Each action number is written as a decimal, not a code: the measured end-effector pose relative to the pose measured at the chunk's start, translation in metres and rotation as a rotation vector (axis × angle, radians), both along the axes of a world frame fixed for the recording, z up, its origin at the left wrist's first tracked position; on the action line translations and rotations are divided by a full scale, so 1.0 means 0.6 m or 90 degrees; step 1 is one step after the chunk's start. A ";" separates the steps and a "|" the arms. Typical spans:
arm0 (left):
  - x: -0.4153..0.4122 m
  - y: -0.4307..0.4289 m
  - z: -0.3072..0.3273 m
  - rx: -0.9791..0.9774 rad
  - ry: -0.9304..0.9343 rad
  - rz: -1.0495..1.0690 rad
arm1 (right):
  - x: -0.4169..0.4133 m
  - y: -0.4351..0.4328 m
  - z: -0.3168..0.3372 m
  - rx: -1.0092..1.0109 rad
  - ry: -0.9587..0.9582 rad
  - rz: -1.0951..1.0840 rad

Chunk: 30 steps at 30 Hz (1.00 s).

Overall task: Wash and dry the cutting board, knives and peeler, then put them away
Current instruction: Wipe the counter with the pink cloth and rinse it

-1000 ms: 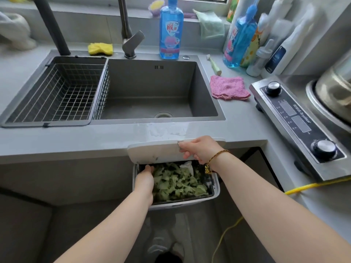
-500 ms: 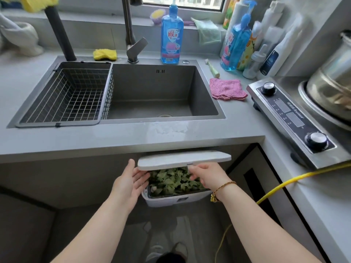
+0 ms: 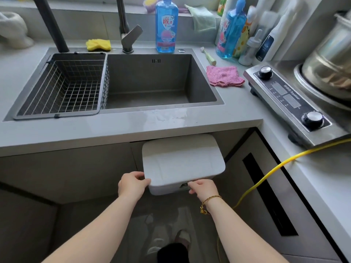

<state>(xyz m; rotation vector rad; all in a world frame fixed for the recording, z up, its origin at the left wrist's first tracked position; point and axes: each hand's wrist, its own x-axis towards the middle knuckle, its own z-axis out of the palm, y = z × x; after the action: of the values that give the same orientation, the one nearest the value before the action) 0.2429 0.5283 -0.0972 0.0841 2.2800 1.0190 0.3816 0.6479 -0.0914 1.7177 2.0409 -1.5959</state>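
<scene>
A person's left hand (image 3: 133, 184) and right hand (image 3: 204, 187) grip the front corners of a closed white waste bin (image 3: 182, 158) hung under the countertop (image 3: 76, 133); cutting board, knives, peeler out of view

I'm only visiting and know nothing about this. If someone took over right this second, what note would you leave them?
Hands: the left hand grips the front left corner of the white plastic waste bin hung under the grey counter, and its lid is down. The right hand curls its fingers on the bin's front edge, under the lid.
Job's things: no cutting board, knife or peeler is in view.
Done: cannot tell from here.
Left: probably let go of the bin, find the tools and check them. The grey sink, blue dish soap bottle and pink cloth are nearby.
</scene>
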 end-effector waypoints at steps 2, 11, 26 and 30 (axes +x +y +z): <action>-0.007 -0.007 -0.001 -0.046 0.009 -0.034 | 0.001 -0.001 -0.002 -0.008 -0.011 -0.003; -0.049 0.021 0.060 0.063 0.229 -0.118 | 0.013 0.060 0.055 0.074 -0.057 0.070; -0.199 0.239 0.072 -0.033 0.639 -0.223 | -0.201 0.443 0.127 0.434 0.102 -0.042; -0.225 0.248 0.054 -0.072 0.613 -0.151 | -0.289 0.541 0.124 0.477 -0.087 0.095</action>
<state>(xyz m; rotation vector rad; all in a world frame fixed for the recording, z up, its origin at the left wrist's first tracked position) 0.1076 0.6768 -0.0647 0.9527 3.0514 0.7995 0.2084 0.9727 -0.0169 1.6986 2.8133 -0.6650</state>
